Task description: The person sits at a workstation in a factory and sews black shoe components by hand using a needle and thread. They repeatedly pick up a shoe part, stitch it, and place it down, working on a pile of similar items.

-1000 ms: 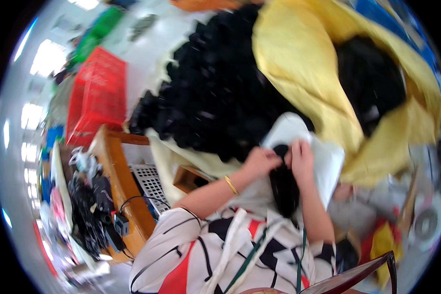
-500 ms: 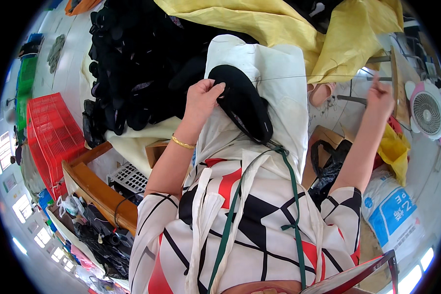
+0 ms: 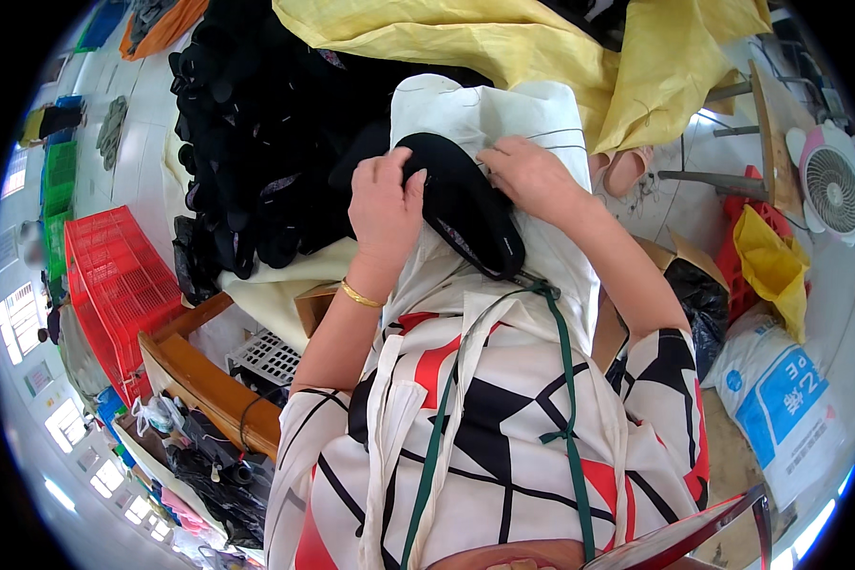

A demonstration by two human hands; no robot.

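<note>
A black cloth shoe [image 3: 465, 204] lies toe away on the white cloth [image 3: 541, 123] over my lap, its opening toward me. My left hand [image 3: 387, 201] is closed on the far left edge of the shoe, thumb against its upper. At the far right edge, my right hand [image 3: 532, 176] has its fingers bent and pinched close to the shoe. A thin dark thread [image 3: 559, 133] runs across the white cloth beside that hand. Whether a needle sits in the right fingertips is too small to tell.
A big heap of black shoes [image 3: 256, 123] lies to the left. Yellow sheeting [image 3: 465, 33] spreads along the far side. Red crates [image 3: 123, 285] and a wooden frame [image 3: 204, 380] stand at left; a small fan [image 3: 834, 180] and a white sack [image 3: 774, 408] are at right.
My right hand has come in from far out on the right to the shoe's edge. The thread, earlier stretched taut toward it, now lies slacker. My left hand still holds the shoe.
</note>
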